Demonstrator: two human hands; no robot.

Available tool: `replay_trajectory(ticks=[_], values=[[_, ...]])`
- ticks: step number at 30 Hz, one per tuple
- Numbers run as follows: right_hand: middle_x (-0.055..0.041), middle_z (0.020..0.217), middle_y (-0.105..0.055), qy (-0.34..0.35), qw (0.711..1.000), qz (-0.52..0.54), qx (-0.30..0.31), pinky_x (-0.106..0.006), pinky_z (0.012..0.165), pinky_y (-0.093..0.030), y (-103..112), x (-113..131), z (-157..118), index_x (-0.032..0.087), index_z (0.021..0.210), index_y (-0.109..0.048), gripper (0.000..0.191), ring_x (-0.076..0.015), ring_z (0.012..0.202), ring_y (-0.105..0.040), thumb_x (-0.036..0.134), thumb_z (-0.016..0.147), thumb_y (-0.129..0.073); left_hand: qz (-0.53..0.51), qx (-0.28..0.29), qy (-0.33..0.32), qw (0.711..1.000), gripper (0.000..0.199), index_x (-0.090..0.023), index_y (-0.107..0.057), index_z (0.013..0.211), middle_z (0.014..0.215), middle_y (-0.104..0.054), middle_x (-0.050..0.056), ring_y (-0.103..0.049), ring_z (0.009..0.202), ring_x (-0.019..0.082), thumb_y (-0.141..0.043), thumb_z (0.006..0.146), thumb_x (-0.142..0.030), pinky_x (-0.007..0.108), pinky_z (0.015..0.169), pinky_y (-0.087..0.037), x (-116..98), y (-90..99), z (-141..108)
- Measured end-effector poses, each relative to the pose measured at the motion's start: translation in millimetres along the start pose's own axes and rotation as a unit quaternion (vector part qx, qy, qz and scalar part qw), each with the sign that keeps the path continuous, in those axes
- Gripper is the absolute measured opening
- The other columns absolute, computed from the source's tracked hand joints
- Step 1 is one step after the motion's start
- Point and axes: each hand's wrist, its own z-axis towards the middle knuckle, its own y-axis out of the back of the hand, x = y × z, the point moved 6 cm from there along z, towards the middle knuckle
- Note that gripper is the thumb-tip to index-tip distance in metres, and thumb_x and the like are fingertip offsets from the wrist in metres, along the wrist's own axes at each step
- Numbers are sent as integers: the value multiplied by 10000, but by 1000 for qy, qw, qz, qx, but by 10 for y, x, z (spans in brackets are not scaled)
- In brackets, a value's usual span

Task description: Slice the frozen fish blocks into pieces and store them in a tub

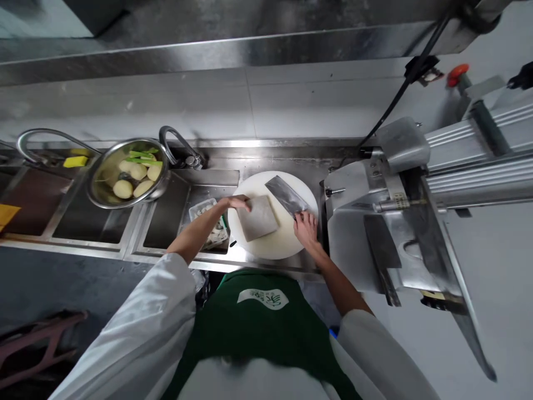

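A round white cutting board lies on the steel counter in front of me. On its left part sits a flat, square, greyish slab, whose kind I cannot make out. My left hand rests at the slab's upper left edge with its fingers stretched out. My right hand is closed around the handle of a cleaver. The broad blade lies over the right part of the board, pointing up and left, apart from the slab. Most of the handle is hidden by my fingers.
Left of the board, a plastic container with pale pieces sits in the sink. A metal bowl of peeled potatoes and green stalks stands near the tap. To the right is a slicing machine with another cleaver on it.
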Motion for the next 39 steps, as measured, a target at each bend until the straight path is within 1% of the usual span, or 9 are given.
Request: replay_trajectory(ticks=[4,6,10,13,19,22,27,31,39], values=[[-182,1283,-661,71,990,120,20,-399,1108,-390,-119,405,43,152,1314,-678,376,-300,1219,-551,248,1038,-441,178,-18,-37,983,460,-119,-764,1004,994,-724,129,-658,983,268,-904,567,-144,313,927,-501,12,-41,-6],[-147,1139,-717,50,978,194,60,-358,1034,-451,-288,515,121,154,1196,-720,332,-261,1086,-617,191,1000,-454,211,-60,-115,969,350,-129,-750,1028,1120,-692,177,-623,1113,306,-868,710,-214,348,1010,-467,-68,-301,-200],[-92,1033,-728,-11,944,329,36,-323,919,-516,-534,510,205,165,1043,-742,344,-212,956,-652,101,885,-444,245,-12,-163,956,331,-157,-728,1023,1142,-669,181,-599,1158,353,-856,796,-361,398,1017,-460,-76,-1100,-511],[-86,1055,-710,-40,920,390,8,-323,882,-534,-627,435,177,166,1015,-755,354,-198,910,-645,104,778,-500,257,-26,-160,953,295,-161,-718,1021,1137,-665,170,-602,1143,339,-845,809,-323,378,977,-470,-37,-1334,-517],[-32,861,-709,-88,902,421,47,-287,757,-539,-782,416,180,170,985,-765,338,-164,726,-617,148,728,-547,135,8,-168,976,269,-166,-737,1089,896,-688,60,-604,770,196,-703,919,-372,285,766,-467,23,-1169,-376],[-39,896,-721,-86,912,400,39,-315,830,-547,-749,459,161,175,1029,-772,369,-180,793,-633,148,729,-559,113,12,-193,975,363,-201,-734,1246,1040,-728,66,-632,827,197,-665,897,-272,275,784,-466,-64,-1074,-340],[-84,1095,-728,-14,948,316,29,-360,998,-506,-537,645,30,179,1150,-771,423,-232,1013,-633,128,774,-586,100,27,-194,975,168,-182,-770,976,895,-731,37,-616,774,170,-675,853,-247,256,750,-457,-145,-1065,-272],[-78,1083,-726,21,956,290,32,-365,1013,-490,-436,739,-17,190,1152,-779,416,-243,1044,-622,106,788,-596,-43,13,-131,990,104,-156,-649,873,671,-628,-15,-571,575,114,-683,874,-255,231,612,-445,-29,-1162,-228],[-65,961,-761,-87,867,485,78,-319,813,-536,-650,490,106,160,1028,-812,263,-192,805,-658,284,865,-647,-314,31,17,949,387,-138,-561,1032,720,-647,-21,-725,605,165,-859,793,-192,266,590,-591,149,-1291,-172]])
